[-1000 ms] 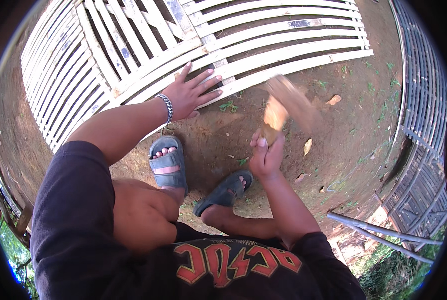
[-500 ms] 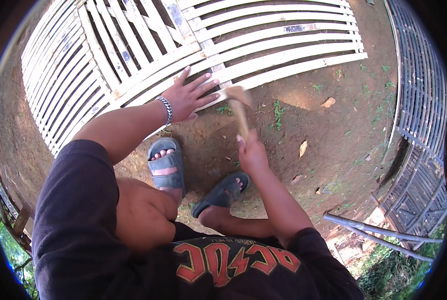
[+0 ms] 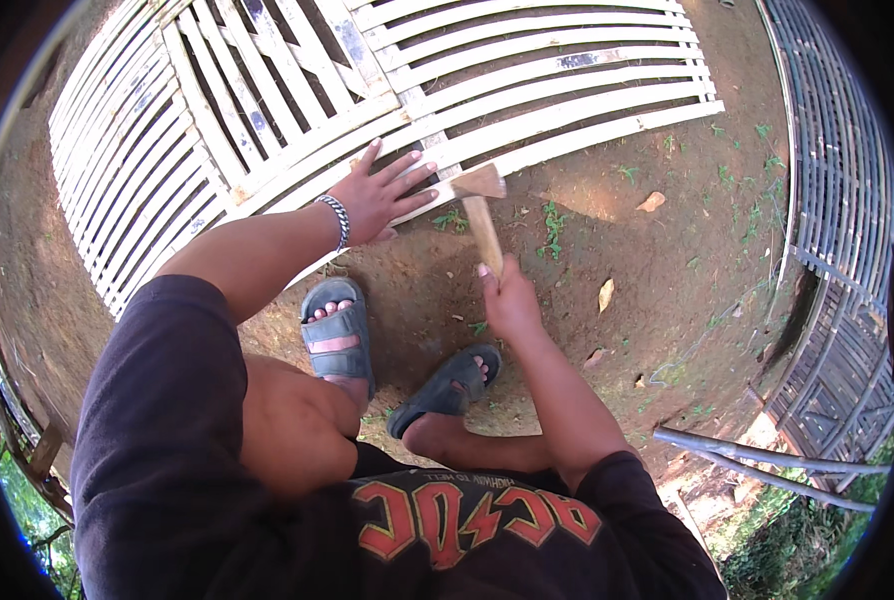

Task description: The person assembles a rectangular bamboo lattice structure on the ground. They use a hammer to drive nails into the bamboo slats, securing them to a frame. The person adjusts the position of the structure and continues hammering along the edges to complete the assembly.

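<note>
A large white panel of bamboo slats [image 3: 557,125] lies on the ground ahead of me. My left hand [image 3: 380,193] rests on its near edge, fingers spread across the outer slats where a cross strip meets them. My right hand [image 3: 513,303] is closed around the wooden handle of a small hatchet [image 3: 484,232]. The hatchet's metal head is up beside the panel's near edge, just right of my left fingertips. I cannot tell whether the head touches the slat.
Brown soil [image 3: 587,330] with small green weeds and dry leaves surrounds my sandals [image 3: 337,335]. Along the right stands a dark slatted bamboo fence [image 3: 837,150]. Loose poles [image 3: 767,460] jut in at the lower right.
The hatchet head, blurred before, is now sharper and has shifted only slightly. My left hand stays on the slats. The whole view has moved a little.
</note>
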A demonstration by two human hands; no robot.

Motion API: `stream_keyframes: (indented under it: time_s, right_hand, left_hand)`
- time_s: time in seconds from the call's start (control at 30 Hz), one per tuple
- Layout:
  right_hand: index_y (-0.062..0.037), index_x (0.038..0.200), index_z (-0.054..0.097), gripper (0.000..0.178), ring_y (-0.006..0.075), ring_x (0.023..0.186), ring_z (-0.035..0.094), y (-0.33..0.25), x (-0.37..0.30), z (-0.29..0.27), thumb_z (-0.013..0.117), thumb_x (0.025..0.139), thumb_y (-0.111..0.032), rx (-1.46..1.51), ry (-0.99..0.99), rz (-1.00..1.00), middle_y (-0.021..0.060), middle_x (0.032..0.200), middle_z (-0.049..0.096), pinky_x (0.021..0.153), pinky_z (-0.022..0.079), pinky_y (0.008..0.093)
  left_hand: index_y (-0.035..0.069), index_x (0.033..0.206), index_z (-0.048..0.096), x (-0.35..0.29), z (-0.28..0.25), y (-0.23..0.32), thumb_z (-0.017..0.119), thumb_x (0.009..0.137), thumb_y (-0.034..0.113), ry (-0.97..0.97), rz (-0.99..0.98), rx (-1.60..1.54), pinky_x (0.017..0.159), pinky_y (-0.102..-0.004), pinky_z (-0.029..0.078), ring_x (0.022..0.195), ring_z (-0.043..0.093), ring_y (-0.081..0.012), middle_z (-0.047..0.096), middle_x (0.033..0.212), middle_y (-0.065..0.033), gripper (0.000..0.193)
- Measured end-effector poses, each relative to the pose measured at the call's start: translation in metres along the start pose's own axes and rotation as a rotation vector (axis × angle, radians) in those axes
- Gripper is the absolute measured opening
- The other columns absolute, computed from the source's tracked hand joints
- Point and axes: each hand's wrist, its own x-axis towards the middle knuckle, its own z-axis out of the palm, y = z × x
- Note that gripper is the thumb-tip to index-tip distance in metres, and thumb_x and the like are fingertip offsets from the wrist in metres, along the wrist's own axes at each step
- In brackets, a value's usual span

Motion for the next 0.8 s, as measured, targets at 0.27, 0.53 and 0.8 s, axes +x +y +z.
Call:
stream_keyframes:
  time_s: [0.27,0.53,0.8]
  right_hand:
    - [-0.0015,0.127,0.051,0.036,0.0517,0.095,0.064,0.089,0.017,0.018,0.059,0.103,-0.027,0.143,0.573,0.151,0.0315,0.104,0.065,0.082,0.049,0.0579]
    - [-0.0092,0.145,0.049,0.063,0.0435,0.133,0.048,0.050,0.025,0.009,0.074,0.092,-0.030,-0.292,0.596,-0.001,0.0202,0.148,0.047,0.109,0.040,0.0553]
    - [-0.0080,0.136,0.050,0.073,0.0320,0.121,0.057,-0.056,0.085,0.037,0.088,0.079,-0.034,0.154,0.315,-0.019,0.0138,0.126,0.057,0.104,0.046,0.0469]
  left_hand:
    - [0.028,0.165,0.020,-0.008,-0.012,-0.004,0.080,0.081,0.051,-0.032,0.027,-0.108,0.126,-0.0672,0.006,0.160,0.011,-0.0291,0.010,0.174,-0.0061,0.106]
    - [0.008,0.148,0.049,-0.100,-0.024,0.003,0.074,0.087,0.041,-0.091,0.017,-0.477,0.122,-0.0528,0.032,0.142,0.049,-0.0313,0.050,0.154,-0.0155,0.074]
    - [0.007,0.141,0.056,-0.137,0.037,0.057,0.073,0.087,0.031,0.101,-0.505,-0.600,0.105,-0.0423,0.049,0.127,0.057,-0.0296,0.058,0.136,-0.0123,0.061]
